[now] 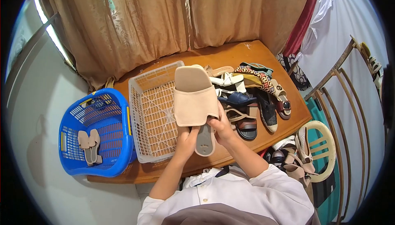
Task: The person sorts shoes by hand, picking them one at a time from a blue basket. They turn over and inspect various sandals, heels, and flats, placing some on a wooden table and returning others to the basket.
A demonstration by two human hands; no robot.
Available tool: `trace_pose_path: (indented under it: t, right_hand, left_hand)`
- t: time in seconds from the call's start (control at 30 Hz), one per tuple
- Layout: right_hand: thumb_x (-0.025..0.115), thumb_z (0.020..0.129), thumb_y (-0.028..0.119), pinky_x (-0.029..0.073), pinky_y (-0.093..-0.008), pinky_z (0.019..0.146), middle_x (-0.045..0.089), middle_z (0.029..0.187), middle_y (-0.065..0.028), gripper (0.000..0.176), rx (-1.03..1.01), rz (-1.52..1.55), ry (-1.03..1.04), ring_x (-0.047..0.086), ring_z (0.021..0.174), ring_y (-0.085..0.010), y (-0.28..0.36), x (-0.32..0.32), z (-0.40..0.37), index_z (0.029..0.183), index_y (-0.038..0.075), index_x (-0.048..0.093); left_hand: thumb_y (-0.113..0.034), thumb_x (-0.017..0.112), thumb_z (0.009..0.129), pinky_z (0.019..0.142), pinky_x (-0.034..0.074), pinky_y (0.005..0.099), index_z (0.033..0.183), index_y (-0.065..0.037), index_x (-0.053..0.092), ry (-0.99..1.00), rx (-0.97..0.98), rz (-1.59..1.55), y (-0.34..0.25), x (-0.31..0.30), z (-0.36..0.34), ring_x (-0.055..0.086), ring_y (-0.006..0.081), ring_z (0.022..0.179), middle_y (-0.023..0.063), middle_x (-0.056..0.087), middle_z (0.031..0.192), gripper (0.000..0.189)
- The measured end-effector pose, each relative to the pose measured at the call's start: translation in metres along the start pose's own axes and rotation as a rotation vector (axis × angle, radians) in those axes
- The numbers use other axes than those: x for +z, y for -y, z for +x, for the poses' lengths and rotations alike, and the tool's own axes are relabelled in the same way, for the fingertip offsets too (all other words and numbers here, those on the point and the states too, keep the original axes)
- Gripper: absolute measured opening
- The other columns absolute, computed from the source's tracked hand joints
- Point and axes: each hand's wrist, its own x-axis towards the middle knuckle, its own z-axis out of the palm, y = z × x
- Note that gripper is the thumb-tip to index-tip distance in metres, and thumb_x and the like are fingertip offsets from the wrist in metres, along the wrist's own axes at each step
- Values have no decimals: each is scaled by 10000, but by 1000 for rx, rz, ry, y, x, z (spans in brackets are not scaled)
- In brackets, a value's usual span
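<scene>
One table (242,48); two hands (222,128) on beige footwear (195,106)

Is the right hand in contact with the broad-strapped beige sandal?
Touching: the head view shows the right hand closed against the beige sandal, along one side of its strap.

From above, there was room to reach down into the white basket (154,114), but the held sandal (195,107) got in the way at its right side. The blue basket (109,168) had space next to the sandals (85,139) inside. Farther right, shoes (238,98) blocked the table (296,107), with a brown curtain (144,19) behind.
</scene>
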Motion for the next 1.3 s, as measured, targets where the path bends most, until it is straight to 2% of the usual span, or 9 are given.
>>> trace_pose_path:
  t: [0.07, 0.2, 0.67, 0.77, 0.87, 1.0, 1.1, 1.2, 1.3]
  right_hand:
    - [717, 646, 205, 402, -278, 859, 502, 1065, -41, 633, 18, -37, 19, 491, 1009, -128, 2, -7, 0, 1157, 103, 358]
    - [673, 641, 176, 407, -275, 838, 501, 1047, -34, 598, 69, -108, 33, 493, 976, -124, -1, -15, -6, 1152, 98, 371]
    - [633, 690, 94, 417, -288, 852, 494, 1075, -56, 583, 198, -238, -43, 497, 990, -146, 3, -49, 0, 1201, 86, 351]
    - [643, 691, 85, 409, -301, 873, 489, 1097, -73, 624, 210, -235, -56, 487, 1024, -165, -3, -58, -1, 1225, 94, 321]
    - [656, 690, 102, 401, -305, 887, 480, 1117, -82, 654, 235, -279, -16, 478, 1045, -172, 3, -63, -1, 1235, 101, 295]
    - [691, 671, 189, 366, -300, 920, 468, 1132, -74, 690, 283, -430, 56, 458, 1086, -173, 0, -75, 1, 1231, 87, 302]
    - [670, 777, 238, 431, -229, 743, 485, 1039, -48, 547, 52, -340, 203, 483, 943, -99, -2, -81, 2, 1157, 119, 295]
    - [554, 889, 329, 412, -206, 722, 489, 980, -23, 365, 226, -1, 49, 465, 883, -63, 4, -74, 3, 1073, 116, 321]
    - [439, 947, 330, 389, -210, 769, 494, 951, -20, 250, 170, -213, 40, 452, 862, -58, 4, -75, 6, 1003, 101, 356]
  left_hand:
    - [-84, 547, 798, 973, 330, 324, 1263, 6, 398, 107, -13, -275, -4, -9, -4, 420, 199, 1166, 98, 463, 1247, 496]
    - [-320, 550, 723, 981, 345, 370, 1297, -36, 389, 151, -108, -754, 11, -31, 0, 455, 239, 1156, 110, 476, 1263, 660]
    - [-422, 407, 819, 990, 318, 392, 1272, -6, 400, 224, -77, -866, 14, 5, 11, 442, 243, 1150, 124, 464, 1268, 615]
    - [-313, 510, 858, 974, 349, 367, 1304, -24, 351, -25, -264, -574, 9, 23, 15, 456, 214, 1137, 111, 460, 1262, 555]
    - [-278, 560, 868, 975, 348, 351, 1329, -39, 310, -11, -215, -457, 21, 29, 23, 441, 194, 1140, 102, 439, 1266, 577]
    - [-263, 518, 898, 854, 445, 292, 1255, -4, 408, -165, -335, -586, 25, 46, 32, 538, 164, 1001, 107, 539, 1125, 454]
    - [-328, 457, 921, 774, 495, 281, 1226, -4, 439, -154, -281, -617, 12, 50, 32, 586, 170, 930, 111, 564, 1093, 445]
    - [-393, 416, 928, 777, 506, 296, 1229, -16, 434, -124, -261, -639, 8, 49, 33, 593, 181, 937, 113, 563, 1102, 483]
    - [-406, 409, 928, 783, 506, 302, 1229, -25, 432, -107, -256, -677, 3, 49, 36, 592, 184, 940, 116, 561, 1108, 486]
